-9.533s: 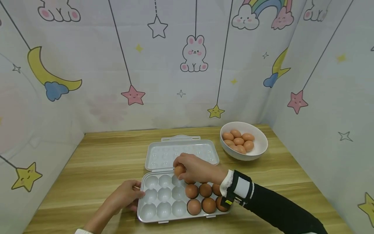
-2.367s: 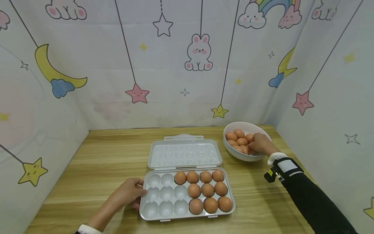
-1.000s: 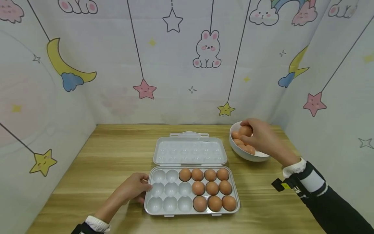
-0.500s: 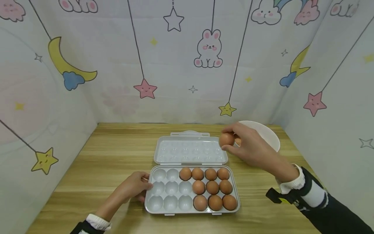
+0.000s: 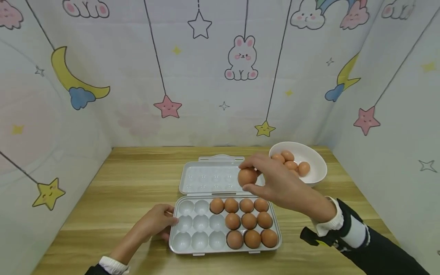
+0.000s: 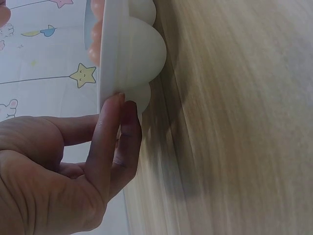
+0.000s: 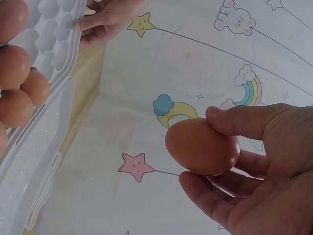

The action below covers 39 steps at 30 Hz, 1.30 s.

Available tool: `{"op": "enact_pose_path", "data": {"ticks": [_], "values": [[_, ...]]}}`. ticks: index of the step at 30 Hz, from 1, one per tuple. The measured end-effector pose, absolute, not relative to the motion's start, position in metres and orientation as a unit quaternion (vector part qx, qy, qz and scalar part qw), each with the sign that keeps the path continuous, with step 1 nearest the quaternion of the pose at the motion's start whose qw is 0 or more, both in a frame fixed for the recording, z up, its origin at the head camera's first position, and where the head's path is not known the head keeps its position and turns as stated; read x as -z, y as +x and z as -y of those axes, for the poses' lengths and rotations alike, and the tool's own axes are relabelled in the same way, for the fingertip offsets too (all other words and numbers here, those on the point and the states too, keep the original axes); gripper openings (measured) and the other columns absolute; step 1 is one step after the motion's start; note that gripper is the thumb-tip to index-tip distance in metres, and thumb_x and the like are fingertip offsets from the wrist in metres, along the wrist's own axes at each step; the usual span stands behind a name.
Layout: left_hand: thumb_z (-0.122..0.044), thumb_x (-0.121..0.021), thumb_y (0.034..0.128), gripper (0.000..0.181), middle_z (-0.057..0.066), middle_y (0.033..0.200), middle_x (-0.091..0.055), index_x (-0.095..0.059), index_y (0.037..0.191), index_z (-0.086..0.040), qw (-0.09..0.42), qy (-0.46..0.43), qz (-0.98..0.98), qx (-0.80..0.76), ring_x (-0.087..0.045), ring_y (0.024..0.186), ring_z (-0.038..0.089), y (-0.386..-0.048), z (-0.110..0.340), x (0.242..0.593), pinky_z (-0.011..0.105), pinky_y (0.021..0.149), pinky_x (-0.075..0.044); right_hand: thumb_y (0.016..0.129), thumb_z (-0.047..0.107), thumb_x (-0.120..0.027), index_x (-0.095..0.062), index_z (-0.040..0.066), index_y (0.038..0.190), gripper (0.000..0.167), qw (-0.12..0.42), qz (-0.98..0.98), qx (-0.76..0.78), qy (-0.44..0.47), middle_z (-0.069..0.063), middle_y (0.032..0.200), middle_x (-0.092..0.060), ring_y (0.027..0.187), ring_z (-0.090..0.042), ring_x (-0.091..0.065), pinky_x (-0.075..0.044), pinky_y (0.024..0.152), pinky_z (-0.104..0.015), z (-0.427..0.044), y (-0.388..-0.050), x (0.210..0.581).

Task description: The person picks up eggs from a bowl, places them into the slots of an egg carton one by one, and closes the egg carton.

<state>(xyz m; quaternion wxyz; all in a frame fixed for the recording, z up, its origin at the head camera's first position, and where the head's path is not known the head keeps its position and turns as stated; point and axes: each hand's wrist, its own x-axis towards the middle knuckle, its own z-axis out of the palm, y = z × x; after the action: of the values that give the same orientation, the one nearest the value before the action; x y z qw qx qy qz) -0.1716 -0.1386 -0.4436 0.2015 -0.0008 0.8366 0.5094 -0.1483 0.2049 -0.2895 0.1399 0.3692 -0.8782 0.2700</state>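
The right hand [image 5: 283, 187] pinches a brown egg [image 5: 247, 177] between thumb and fingers above the raised lid [image 5: 209, 177] of a white egg tray [image 5: 199, 248]. In the right wrist view, thumb and fingertips hold the same egg [image 7: 201, 147] at its ends. Several brown eggs fill the tray's right half, with one more in the back row's third hollow from the left. The left hand [image 5: 154, 223] grips the tray's left edge; in the left wrist view, the left hand [image 6: 73, 166] pinches the tray's rim [image 6: 111, 58] between thumb and fingers.
A white bowl [image 5: 317, 168] with several brown eggs [image 5: 304, 169] stands at the back right of the wooden table [image 5: 144, 164], behind the right hand. Patterned cloth walls [image 5: 206, 130] rise at the back and both sides.
The right hand has lifted an egg from the bowl and carried it leftward over the lid, uncovering the bowl's remaining eggs. The left hand keeps its grip on the tray's edge.
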Motion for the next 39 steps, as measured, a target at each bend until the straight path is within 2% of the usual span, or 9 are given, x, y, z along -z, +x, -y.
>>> {"op": "enact_pose_path", "data": {"ticks": [5, 10, 21, 30, 39], "values": [[0.008, -0.066, 0.0918, 0.030, 0.012, 0.089, -0.072, -0.059, 0.120, 0.016, 0.203, 0.006, -0.832, -0.517, -0.070, 0.072, 0.025, -0.172, 0.139, 0.444, 0.037, 0.053, -0.062, 0.082, 0.003, -0.086, -0.064, 0.009, 0.117, 0.042, 0.124, 0.873, -0.278, 0.381, 0.006, 0.106, -0.064, 0.095, -0.008, -0.059, -0.056, 0.082, -0.024, -0.198, -0.147, 0.294], [0.008, -0.066, 0.0917, 0.031, 0.012, 0.090, -0.072, -0.058, 0.120, 0.017, 0.204, 0.009, -0.831, -0.517, -0.070, 0.072, 0.026, -0.172, 0.140, 0.446, 0.037, 0.053, -0.062, 0.084, 0.004, -0.085, -0.064, 0.011, 0.118, 0.040, 0.103, 0.869, -0.284, 0.391, 0.006, 0.105, -0.062, 0.094, -0.008, -0.058, -0.055, 0.081, -0.026, -0.191, -0.147, 0.299], [0.008, -0.067, 0.0923, 0.032, 0.011, 0.090, -0.072, -0.058, 0.122, 0.016, 0.204, 0.000, -0.832, -0.516, -0.071, 0.071, 0.027, -0.172, 0.140, 0.446, 0.038, 0.054, -0.063, 0.086, 0.003, -0.083, -0.060, 0.011, 0.116, 0.038, 0.021, 0.871, -0.303, 0.386, 0.005, 0.107, -0.060, 0.093, -0.010, -0.057, -0.055, 0.081, -0.025, -0.173, -0.147, 0.323], [0.007, -0.067, 0.0925, 0.033, 0.011, 0.091, -0.072, -0.057, 0.122, 0.016, 0.204, 0.004, -0.832, -0.515, -0.070, 0.073, 0.026, -0.174, 0.140, 0.447, 0.038, 0.054, -0.063, 0.088, 0.004, -0.078, -0.060, 0.015, 0.118, 0.037, -0.074, 0.884, -0.304, 0.348, 0.007, 0.111, -0.054, 0.094, -0.012, -0.054, -0.053, 0.079, -0.024, -0.161, -0.151, 0.350], [0.007, -0.067, 0.0924, 0.033, 0.012, 0.091, -0.073, -0.057, 0.123, 0.017, 0.206, 0.008, -0.829, -0.520, -0.071, 0.073, 0.027, -0.172, 0.140, 0.447, 0.038, 0.054, -0.063, 0.090, 0.010, -0.081, -0.062, 0.016, 0.121, 0.037, -0.085, 0.898, -0.274, 0.335, 0.006, 0.116, -0.055, 0.098, -0.009, -0.054, -0.052, 0.086, -0.023, -0.148, -0.157, 0.379]]}}
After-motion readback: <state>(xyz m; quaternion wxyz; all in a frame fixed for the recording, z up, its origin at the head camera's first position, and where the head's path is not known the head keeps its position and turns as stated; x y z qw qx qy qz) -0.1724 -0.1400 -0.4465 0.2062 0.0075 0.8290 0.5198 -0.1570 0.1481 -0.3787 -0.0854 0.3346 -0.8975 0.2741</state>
